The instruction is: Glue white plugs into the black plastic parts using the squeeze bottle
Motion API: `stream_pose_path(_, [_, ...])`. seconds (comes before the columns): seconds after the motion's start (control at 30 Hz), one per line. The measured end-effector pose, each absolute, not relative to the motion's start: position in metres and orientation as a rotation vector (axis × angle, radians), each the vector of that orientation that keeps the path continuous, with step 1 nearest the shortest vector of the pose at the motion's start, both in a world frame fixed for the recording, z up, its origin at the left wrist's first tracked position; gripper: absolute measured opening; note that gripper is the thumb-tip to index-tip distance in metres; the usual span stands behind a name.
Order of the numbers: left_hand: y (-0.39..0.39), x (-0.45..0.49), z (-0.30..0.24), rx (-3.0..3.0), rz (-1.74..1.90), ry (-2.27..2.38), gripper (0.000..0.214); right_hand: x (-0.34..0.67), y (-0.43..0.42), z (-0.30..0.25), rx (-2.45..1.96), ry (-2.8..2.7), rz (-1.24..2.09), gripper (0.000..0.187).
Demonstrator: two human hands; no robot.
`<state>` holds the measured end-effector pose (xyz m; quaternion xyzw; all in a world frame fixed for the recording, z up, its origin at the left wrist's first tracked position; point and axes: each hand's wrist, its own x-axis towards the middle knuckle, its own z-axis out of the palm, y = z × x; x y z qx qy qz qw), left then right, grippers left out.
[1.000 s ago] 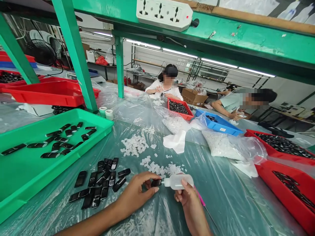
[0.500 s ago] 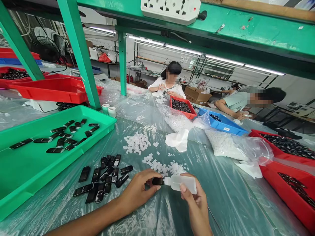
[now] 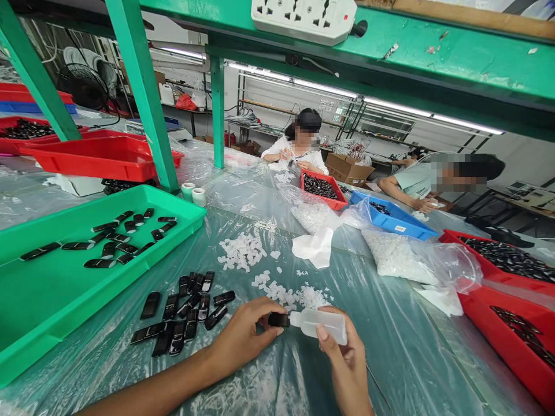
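My left hand (image 3: pixel 243 338) pinches a small black part (image 3: pixel 278 319) between thumb and fingertips. My right hand (image 3: pixel 344 355) is wrapped round a small clear squeeze bottle (image 3: pixel 318 322) lying sideways, its tip against the black part. Just left of my left hand lies a cluster of several black oblong parts (image 3: pixel 184 312) on the plastic-covered table. Small white plastic pieces (image 3: pixel 243 251) are scattered in heaps beyond my hands.
A green tray (image 3: pixel 52 289) with several black parts sits at the left. Red trays (image 3: pixel 520 335) stand at the right, a blue tray (image 3: pixel 392 216) and bags of white pieces (image 3: pixel 392 257) behind. Green frame posts (image 3: pixel 143 98) rise at the left. Two people work across the table.
The bottle and black part stay pressed together; my right hand shifted its grip slightly higher on the bottle. The view drifted a little.
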<state>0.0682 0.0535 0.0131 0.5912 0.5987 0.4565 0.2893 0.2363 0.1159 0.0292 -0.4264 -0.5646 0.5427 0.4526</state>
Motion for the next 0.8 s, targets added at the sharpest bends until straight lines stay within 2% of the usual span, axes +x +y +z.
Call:
stream_pose_path(0.57, [0.0527, 0.0682, 0.0121, 1.595, 1.210, 1.602, 0.020, 0.2370, 0.1148, 0.0324, -1.071, -1.422, 1.327, 0.036])
stream_pose_path(0.8, [0.0526, 0.0671, 0.0117, 1.621, 1.179, 1.586, 0.026, 0.2389, 0.1141, 0.0282, -1.034, -1.422, 1.381, 0.035])
